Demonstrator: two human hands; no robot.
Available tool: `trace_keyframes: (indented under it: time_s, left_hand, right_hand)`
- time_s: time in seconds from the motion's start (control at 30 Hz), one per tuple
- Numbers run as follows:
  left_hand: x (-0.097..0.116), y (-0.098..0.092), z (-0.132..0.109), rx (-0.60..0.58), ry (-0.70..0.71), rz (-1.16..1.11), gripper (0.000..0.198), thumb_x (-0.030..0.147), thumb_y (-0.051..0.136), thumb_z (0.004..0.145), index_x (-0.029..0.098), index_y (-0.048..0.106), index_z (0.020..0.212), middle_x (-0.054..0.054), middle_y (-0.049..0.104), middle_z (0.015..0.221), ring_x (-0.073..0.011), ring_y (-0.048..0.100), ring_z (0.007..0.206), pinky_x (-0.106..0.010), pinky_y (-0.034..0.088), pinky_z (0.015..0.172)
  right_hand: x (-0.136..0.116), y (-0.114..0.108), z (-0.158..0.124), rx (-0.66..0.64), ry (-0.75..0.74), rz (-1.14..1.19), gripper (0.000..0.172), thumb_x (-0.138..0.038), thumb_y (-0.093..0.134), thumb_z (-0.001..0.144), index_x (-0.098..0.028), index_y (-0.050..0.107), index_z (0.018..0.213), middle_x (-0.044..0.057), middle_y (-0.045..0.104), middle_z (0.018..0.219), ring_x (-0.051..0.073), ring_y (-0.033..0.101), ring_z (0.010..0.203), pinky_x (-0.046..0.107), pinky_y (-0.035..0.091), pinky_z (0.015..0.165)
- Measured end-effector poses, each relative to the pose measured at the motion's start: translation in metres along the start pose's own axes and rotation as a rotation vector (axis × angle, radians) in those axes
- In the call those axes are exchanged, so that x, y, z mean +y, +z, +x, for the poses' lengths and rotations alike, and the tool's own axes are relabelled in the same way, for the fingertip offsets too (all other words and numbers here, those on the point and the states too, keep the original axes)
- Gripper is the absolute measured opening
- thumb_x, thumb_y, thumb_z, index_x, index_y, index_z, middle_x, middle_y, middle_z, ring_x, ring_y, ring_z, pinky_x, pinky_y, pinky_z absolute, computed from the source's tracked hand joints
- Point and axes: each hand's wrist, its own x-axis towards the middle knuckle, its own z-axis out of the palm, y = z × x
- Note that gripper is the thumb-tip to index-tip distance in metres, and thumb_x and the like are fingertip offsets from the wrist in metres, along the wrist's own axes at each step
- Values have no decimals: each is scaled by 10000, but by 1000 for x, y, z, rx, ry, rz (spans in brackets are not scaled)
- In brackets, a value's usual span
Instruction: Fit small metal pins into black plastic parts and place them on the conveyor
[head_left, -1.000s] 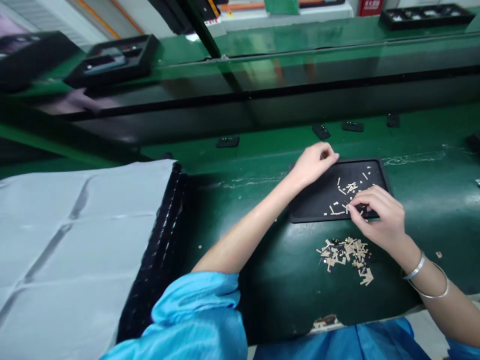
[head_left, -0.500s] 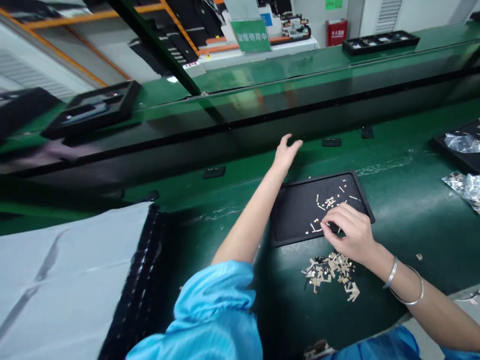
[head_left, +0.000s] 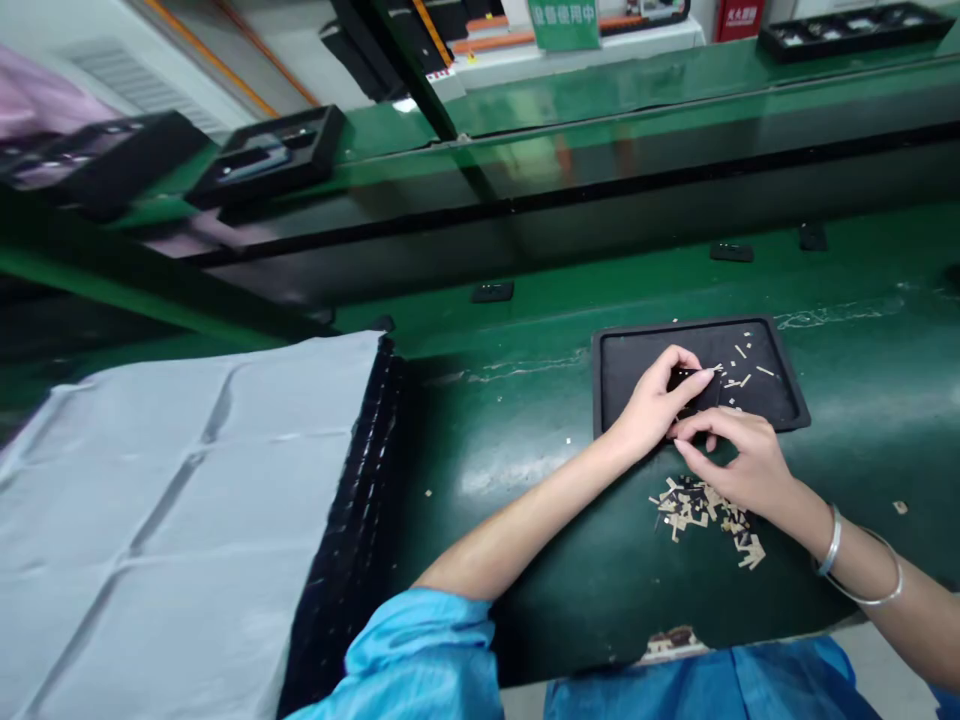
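My left hand (head_left: 660,400) is closed on a small flat black piece (head_left: 699,392), held between thumb and fingers above the black tray (head_left: 619,350). Close by, my right hand (head_left: 739,455) has thumb and forefinger pinched together near the piece's lower edge. Whatever lies in that pinch is too small to make out. Tiny pale strips and bits (head_left: 739,380) are scattered across the tray, partly hidden by my hands. On the bench just below the tray is a loose heap of beige and black scraps (head_left: 705,505).
Similar flat black pieces (head_left: 492,291) lie along the back of the green bench (head_left: 525,480). A stack under a grey sheet (head_left: 195,510) fills the left side. Black compartment trays (head_left: 274,155) stand on the raised shelf behind. A green post (head_left: 412,70) rises from it.
My left hand has come back from the rear of the bench and now holds a flat black piece over the tray. My right hand stays pinched near the tray. The camera view has shifted left.
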Motion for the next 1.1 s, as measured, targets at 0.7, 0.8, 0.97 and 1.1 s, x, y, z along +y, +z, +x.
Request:
trace_keyframes:
  time_s: [0.7,0.8,0.97,1.1]
  left_hand:
    - [0,1,-6,-48,41,-6,298,241,673,707,197,416,850,35,480,768,-62,454,610,-153,412,485]
    - [0,1,-7,-84,60,23,271,234,655,721,196,422,855,21,493,789,-71,459,621,-154,412,465]
    - [0,0,-6,-105,83,128,217,184,621,736,188,449,867,2,524,844,-75,487,678,-140,368,476]
    - [2,0,-6,-113,98,154,196,158,600,739,184,463,877,-12,546,881,-88,512,713,-144,352,470]
  right_hand:
    - [14,-21,12,366,458,58,73,-140,668,753,-203,632,749,17,675,758,111,584,566,214,455,434]
    - [14,-21,12,328,463,25,90,-128,666,753,-208,627,738,7,664,725,108,580,552,215,462,434]
    - [14,-23,13,310,431,-6,113,-139,666,774,-227,614,726,3,653,701,116,592,557,218,470,427]
    - [14,-23,13,304,445,-21,90,-159,668,765,-217,613,722,-5,638,680,119,584,561,229,467,438]
